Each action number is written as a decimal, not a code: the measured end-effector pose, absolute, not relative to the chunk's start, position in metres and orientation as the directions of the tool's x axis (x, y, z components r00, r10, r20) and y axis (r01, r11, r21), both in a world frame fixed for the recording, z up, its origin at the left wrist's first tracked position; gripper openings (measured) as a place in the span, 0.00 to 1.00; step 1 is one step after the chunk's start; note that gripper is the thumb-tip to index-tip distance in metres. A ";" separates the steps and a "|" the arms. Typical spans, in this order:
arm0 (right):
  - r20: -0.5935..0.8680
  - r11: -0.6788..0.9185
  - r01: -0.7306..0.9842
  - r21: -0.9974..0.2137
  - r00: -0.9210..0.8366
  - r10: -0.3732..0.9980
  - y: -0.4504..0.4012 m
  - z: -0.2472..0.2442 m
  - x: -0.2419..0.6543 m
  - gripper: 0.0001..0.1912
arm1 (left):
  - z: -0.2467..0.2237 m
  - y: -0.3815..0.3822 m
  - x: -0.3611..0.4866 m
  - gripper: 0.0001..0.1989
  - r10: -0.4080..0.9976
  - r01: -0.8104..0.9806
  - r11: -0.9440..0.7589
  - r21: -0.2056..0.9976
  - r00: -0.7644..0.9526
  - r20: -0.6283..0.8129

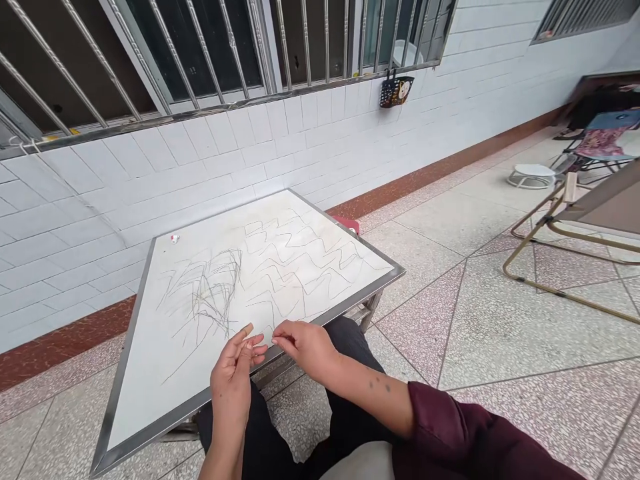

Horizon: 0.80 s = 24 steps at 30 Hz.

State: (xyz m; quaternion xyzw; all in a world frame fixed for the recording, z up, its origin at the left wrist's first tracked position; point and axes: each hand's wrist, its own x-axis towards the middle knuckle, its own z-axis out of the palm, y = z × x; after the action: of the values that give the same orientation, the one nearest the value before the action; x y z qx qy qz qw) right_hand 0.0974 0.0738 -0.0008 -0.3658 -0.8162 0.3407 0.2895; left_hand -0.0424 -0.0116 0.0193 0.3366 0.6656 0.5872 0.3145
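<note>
Left hand (231, 381) lies open and empty; right hand (304, 348) pinches narrow, nothing visible in it, at the white tabletop (145, 393) edge; dark scribbled lines (300, 267) already cover most of it.

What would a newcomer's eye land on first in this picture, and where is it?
Dark drawn lines stand out first: a tangled patch at left and rows of zigzags at right on a white, metal-edged tabletop. The left hand and right hand are at its near edge. Barred windows run above a white tiled wall behind.
</note>
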 end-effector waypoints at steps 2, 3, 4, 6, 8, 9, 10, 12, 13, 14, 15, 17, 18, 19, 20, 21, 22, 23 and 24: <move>0.195 0.472 0.426 -0.772 -0.548 0.814 0.077 -0.001 0.101 0.07 | 0.017 -0.008 -0.040 0.30 0.826 0.077 0.073 0.994 -0.564 -0.017; 0.184 0.456 0.433 -0.777 -0.536 0.824 0.080 -0.002 0.104 0.07 | 0.015 -0.007 -0.039 0.31 0.827 0.081 0.063 0.995 -0.563 -0.007; 0.176 0.439 0.437 -0.785 -0.522 0.835 0.084 -0.004 0.107 0.07 | 0.013 -0.006 -0.039 0.32 0.826 0.086 0.055 0.995 -0.563 0.003; 0.164 0.400 0.436 -0.806 -0.484 0.859 0.096 -0.008 0.119 0.08 | 0.007 -0.008 -0.042 0.32 0.827 0.101 0.067 0.993 -0.561 0.001; 0.152 0.348 0.440 -0.828 -0.423 0.894 0.114 -0.013 0.136 0.08 | -0.003 -0.013 -0.051 0.31 0.835 0.111 0.123 0.986 -0.549 -0.042; 0.145 0.319 0.452 -0.833 -0.378 0.914 0.126 -0.015 0.147 0.09 | -0.009 -0.016 -0.056 0.30 0.831 0.109 0.152 0.982 -0.553 -0.067; 0.136 0.289 0.469 -0.835 -0.333 0.933 0.139 -0.016 0.158 0.09 | -0.016 -0.020 -0.062 0.30 0.819 0.101 0.179 0.979 -0.567 -0.092; 0.106 0.215 0.512 -0.832 -0.234 0.966 0.170 -0.016 0.184 0.10 | -0.029 -0.026 -0.074 0.31 0.781 0.093 0.229 0.969 -0.611 -0.126; 0.102 0.198 0.529 -0.825 -0.204 0.974 0.187 -0.013 0.197 0.10 | -0.034 -0.029 -0.079 0.32 0.758 0.094 0.230 0.969 -0.641 -0.117; 0.107 0.189 0.543 -0.818 -0.178 0.978 0.206 -0.009 0.209 0.10 | -0.038 -0.030 -0.083 0.32 0.745 0.102 0.224 0.969 -0.660 -0.103; 0.115 0.182 0.558 -0.809 -0.153 0.981 0.224 -0.003 0.220 0.10 | -0.041 -0.030 -0.086 0.33 0.729 0.113 0.218 0.969 -0.680 -0.085; 0.130 0.164 0.596 -0.786 -0.099 0.986 0.262 0.012 0.236 0.10 | -0.044 -0.026 -0.089 0.33 0.701 0.139 0.212 0.967 -0.712 -0.051; 0.134 0.152 0.616 -0.773 -0.076 0.988 0.280 0.020 0.242 0.10 | -0.045 -0.023 -0.090 0.33 0.687 0.149 0.210 0.966 -0.725 -0.038; 0.135 0.140 0.636 -0.759 -0.056 0.989 0.298 0.027 0.245 0.11 | -0.046 -0.020 -0.091 0.34 0.676 0.157 0.206 0.966 -0.736 -0.025; 0.133 0.129 0.655 -0.744 -0.044 0.990 0.315 0.033 0.247 0.11 | -0.047 -0.016 -0.091 0.34 0.667 0.166 0.200 0.966 -0.745 -0.010; 0.127 0.119 0.673 -0.730 -0.038 0.991 0.331 0.039 0.247 0.11 | -0.049 -0.013 -0.091 0.34 0.658 0.173 0.190 0.967 -0.753 0.006; 0.119 0.109 0.690 -0.716 -0.034 0.992 0.346 0.042 0.246 0.11 | -0.051 -0.010 -0.091 0.34 0.648 0.180 0.178 0.967 -0.761 0.022; 0.108 0.099 0.706 -0.701 -0.031 0.994 0.361 0.044 0.244 0.11 | -0.053 -0.007 -0.091 0.34 0.638 0.186 0.171 0.967 -0.769 0.035; 0.096 0.086 0.723 -0.686 -0.028 0.995 0.375 0.044 0.241 0.10 | -0.056 -0.005 -0.091 0.33 0.627 0.190 0.168 0.967 -0.778 0.044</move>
State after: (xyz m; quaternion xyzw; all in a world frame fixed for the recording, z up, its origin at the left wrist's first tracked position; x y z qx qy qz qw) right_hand 0.2415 0.3747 0.0442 -0.6338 -0.6776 0.2347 0.2901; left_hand -0.0910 -0.0051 -0.0558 0.2757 0.7409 0.5831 0.1871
